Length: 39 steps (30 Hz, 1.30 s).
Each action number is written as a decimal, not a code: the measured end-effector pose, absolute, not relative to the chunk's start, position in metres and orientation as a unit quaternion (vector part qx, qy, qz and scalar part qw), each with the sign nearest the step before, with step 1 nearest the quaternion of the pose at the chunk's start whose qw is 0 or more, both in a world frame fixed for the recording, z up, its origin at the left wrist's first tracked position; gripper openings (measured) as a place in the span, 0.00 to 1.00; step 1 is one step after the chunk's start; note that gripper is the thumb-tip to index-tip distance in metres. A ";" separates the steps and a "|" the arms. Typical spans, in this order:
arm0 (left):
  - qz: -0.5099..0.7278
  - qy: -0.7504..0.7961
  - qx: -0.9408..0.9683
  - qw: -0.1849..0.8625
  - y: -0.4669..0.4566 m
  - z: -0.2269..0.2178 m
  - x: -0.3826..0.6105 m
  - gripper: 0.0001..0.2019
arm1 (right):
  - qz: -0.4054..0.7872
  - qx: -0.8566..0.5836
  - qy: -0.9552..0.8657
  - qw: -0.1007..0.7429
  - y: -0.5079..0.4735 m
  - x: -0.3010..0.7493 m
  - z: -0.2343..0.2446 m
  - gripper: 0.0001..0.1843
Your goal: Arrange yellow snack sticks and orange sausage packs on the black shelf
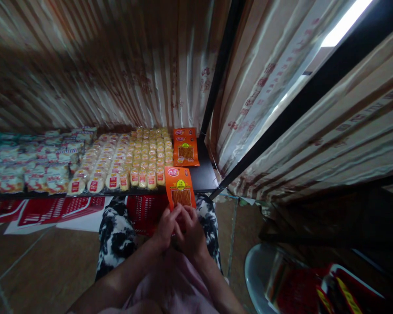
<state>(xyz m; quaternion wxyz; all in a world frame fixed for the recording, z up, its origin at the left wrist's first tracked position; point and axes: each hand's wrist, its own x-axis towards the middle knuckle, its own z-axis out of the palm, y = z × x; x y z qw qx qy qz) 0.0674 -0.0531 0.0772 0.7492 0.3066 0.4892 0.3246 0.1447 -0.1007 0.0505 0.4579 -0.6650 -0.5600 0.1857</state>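
Observation:
Both hands meet in front of my lap at the lower edge of an orange snack packet (180,185), which has a yellow label and a window showing brown sticks. My left hand (166,224) pinches its lower left edge, while my right hand (190,226) grips the lower right edge. The packet is tilted up in front of the shelf's front edge. Behind it, more orange packets (186,150) lie overlapped at the right end of the black shelf (207,174). To their left stand rows of small yellow wrapped cakes (150,155).
Round white wrapped cakes (96,183) and bagged bread (46,176) fill the shelf leftward. Red baskets (65,209) sit below. Black posts (222,65) and pleated printed sheeting (134,65) enclose the back and right. A pale chair (257,270) holding a red basket stands lower right.

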 end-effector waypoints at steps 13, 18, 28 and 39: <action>0.388 0.487 0.201 0.756 -0.027 0.064 0.045 0.17 | 0.216 -0.719 -0.399 0.526 -0.088 0.174 0.034 0.20; 0.351 0.469 0.190 0.788 -0.025 0.062 0.048 0.17 | 0.427 -0.668 -0.279 0.542 -0.084 0.185 0.034 0.21; 0.353 0.457 0.305 0.757 -0.012 0.054 0.060 0.14 | 0.405 -0.692 -0.270 0.534 -0.074 0.209 0.035 0.21; 0.357 0.482 0.464 0.652 0.012 0.040 0.079 0.04 | 0.287 -0.778 -0.380 0.410 -0.065 0.247 0.033 0.20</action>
